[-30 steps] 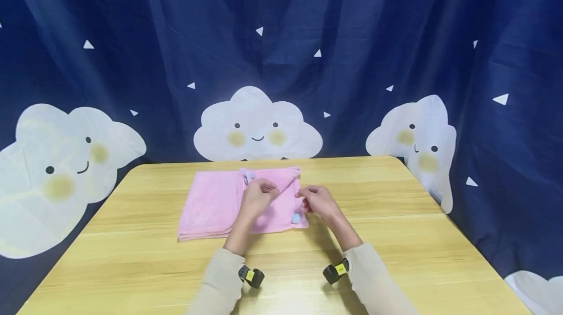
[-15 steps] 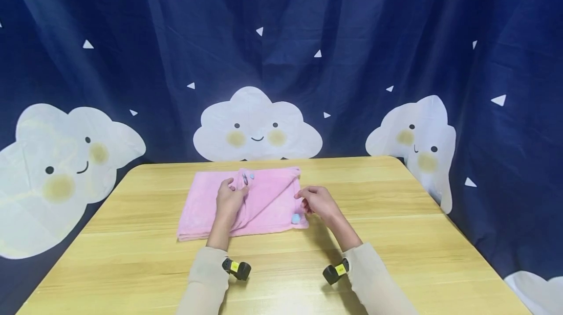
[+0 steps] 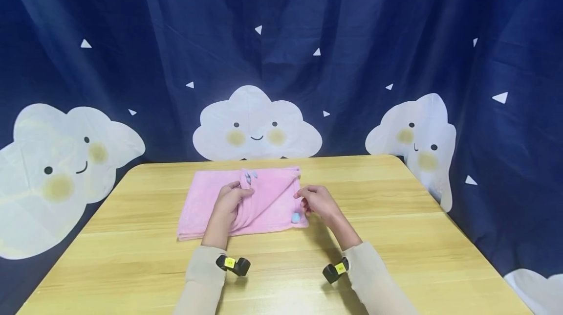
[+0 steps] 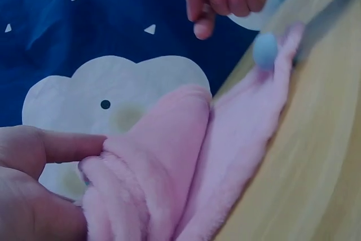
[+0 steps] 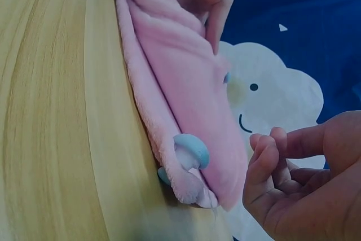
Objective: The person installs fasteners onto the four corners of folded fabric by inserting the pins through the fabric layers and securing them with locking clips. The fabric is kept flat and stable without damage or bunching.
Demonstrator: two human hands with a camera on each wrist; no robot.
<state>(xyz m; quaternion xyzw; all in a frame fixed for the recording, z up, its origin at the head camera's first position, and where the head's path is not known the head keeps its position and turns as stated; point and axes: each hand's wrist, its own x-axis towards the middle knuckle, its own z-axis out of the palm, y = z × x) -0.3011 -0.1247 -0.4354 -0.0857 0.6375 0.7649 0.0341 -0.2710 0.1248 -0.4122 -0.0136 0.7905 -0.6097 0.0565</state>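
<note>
I see a pink towel lying folded on the wooden desk, toward the far edge and a little left of the middle. It is soft and fleecy, with a raised fold running along its middle.

My left hand is on the towel's middle. In the left wrist view its thumb and fingers are curled around a bunched ridge of the pink fabric, so this hand grips the towel. 1 small blue-grey button-like piece sits on the towel just beyond this hand, near the far edge of the cloth.

My right hand hovers at the towel's right edge. Its fingers are loosely curled and, in the right wrist view, stand just apart from the fabric, closed on nothing. Whether a fingertip brushes the cloth I cannot tell from the head view. Just beside this hand, at the towel's near right corner, sits 1 pale blue round knob, attached to the cloth's edge.

Both forearms wear light beige sleeves, and 1 black wrist camera with a yellow label sits on each wrist, low over the near part of the desk.

Behind the desk hangs a dark blue curtain printed with white smiling clouds and small white triangles.
</note>
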